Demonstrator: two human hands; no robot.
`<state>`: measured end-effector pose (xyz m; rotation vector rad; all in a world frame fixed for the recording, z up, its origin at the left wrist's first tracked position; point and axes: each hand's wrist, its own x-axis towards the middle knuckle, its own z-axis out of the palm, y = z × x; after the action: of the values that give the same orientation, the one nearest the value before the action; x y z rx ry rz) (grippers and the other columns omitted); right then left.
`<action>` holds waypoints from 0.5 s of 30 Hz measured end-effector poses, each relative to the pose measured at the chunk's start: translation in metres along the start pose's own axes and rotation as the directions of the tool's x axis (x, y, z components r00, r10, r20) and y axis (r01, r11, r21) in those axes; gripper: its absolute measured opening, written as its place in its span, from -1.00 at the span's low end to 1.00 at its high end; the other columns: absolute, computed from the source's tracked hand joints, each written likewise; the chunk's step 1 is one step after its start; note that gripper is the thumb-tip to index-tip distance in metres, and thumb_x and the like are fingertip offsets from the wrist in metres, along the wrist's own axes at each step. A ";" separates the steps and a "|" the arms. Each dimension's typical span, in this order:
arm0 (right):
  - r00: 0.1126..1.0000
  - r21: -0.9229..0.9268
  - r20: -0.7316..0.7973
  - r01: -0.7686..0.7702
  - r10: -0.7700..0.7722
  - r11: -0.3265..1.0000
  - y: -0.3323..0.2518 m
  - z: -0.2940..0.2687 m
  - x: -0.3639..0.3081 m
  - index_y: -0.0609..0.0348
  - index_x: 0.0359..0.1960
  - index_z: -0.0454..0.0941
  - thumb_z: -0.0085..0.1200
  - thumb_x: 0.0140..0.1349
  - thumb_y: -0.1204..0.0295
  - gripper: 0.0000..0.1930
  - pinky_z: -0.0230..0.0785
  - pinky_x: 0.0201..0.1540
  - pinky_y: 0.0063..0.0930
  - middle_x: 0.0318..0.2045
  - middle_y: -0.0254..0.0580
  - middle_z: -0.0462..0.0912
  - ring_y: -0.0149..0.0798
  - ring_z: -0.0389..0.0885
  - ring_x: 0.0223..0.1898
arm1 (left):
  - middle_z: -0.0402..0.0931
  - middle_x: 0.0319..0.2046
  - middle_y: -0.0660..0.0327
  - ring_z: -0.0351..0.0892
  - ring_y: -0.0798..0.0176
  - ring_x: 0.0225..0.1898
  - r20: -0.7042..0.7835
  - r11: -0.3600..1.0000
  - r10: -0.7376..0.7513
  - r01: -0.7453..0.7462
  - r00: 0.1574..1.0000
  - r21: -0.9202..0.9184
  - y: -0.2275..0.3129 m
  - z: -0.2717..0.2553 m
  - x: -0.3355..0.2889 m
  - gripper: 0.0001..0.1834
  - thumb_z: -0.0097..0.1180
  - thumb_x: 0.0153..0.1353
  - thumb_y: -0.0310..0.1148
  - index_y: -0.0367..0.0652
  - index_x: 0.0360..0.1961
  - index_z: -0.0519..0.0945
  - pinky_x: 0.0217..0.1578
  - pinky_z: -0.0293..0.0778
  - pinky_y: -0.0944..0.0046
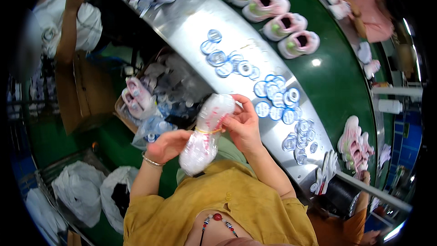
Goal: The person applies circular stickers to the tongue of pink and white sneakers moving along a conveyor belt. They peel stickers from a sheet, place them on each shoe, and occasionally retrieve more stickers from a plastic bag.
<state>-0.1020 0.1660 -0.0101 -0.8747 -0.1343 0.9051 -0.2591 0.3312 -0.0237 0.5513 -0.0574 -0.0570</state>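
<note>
Clear plastic film (217, 105), crinkled and shiny, around a pale bundle (200, 152) with reddish marks: in the head view, raised in front of the mustard shirt (223, 191), beside the metal worktop (186, 20). Cinched at the narrow middle by a thin yellow band (208, 131). Grasped toward the upper end by the right hand (246, 127), thumb on the near face, fingers at the right edge. Met from the other side, near the waist, by the left hand (168, 146), fingers partly hidden behind; cannot tell whether gripping or merely propping.

Probably best to pinch the firm body rather than loose film, likely to slip or tear. Support the lower lobe with the left palm, against any swing about the waist. Seat the band flat and level, without rolling or twisting. Turn slowly, checking both faces for lifted folds.

Also worth minding: loose clusters of blue-and-white discs (275, 102) on the worktop to the right, with clear discs (301, 135) nearer the white gloves (327, 171). Move with elbows tucked, to avoid scattering any. To the left, beyond the left hand, a carton (124, 118) with pink shoes (136, 98) and clear bags (157, 127).
</note>
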 end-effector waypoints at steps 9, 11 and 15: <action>0.735 -0.660 -0.169 0.411 -0.657 0.629 -0.116 -0.082 -0.093 0.21 0.11 0.29 0.09 0.16 0.62 -0.54 0.40 -0.19 -0.55 -0.13 -0.24 0.55 -0.40 0.53 -0.16 | 0.52 -0.15 0.17 0.53 0.32 -0.12 -0.142 0.748 0.071 0.042 0.987 0.662 -0.090 0.122 0.146 -0.47 0.29 0.07 -0.41 -0.35 0.03 0.36 -0.10 0.45 0.36; 0.601 -0.838 -0.074 0.396 -0.796 0.376 -0.134 -0.097 -0.135 0.26 -0.03 0.45 0.13 0.10 0.61 -0.65 0.43 -0.25 -0.51 -0.16 -0.17 0.55 -0.33 0.54 -0.20 | 0.49 -0.19 0.16 0.49 0.32 -0.18 -0.088 0.599 0.143 -0.016 0.986 0.801 -0.115 0.131 0.170 -0.40 0.38 -0.03 -0.38 -0.33 0.00 0.35 -0.15 0.43 0.34; 0.500 -0.965 0.238 0.216 -0.833 -0.147 -0.154 -0.106 -0.176 0.22 -0.18 0.57 0.20 -0.07 0.64 -0.67 0.40 -0.41 -0.40 -0.28 -0.10 0.49 -0.16 0.50 -0.33 | 0.44 -0.24 0.13 0.43 0.25 -0.22 0.014 0.321 0.170 -0.069 0.985 0.945 -0.152 0.163 0.196 -0.33 0.42 -0.12 -0.34 -0.29 0.00 0.33 -0.18 0.40 0.28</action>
<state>-0.0688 -0.0745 0.0727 -2.0564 -0.6911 -0.5851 -0.0808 0.1029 0.0425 1.7794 -0.0390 0.1748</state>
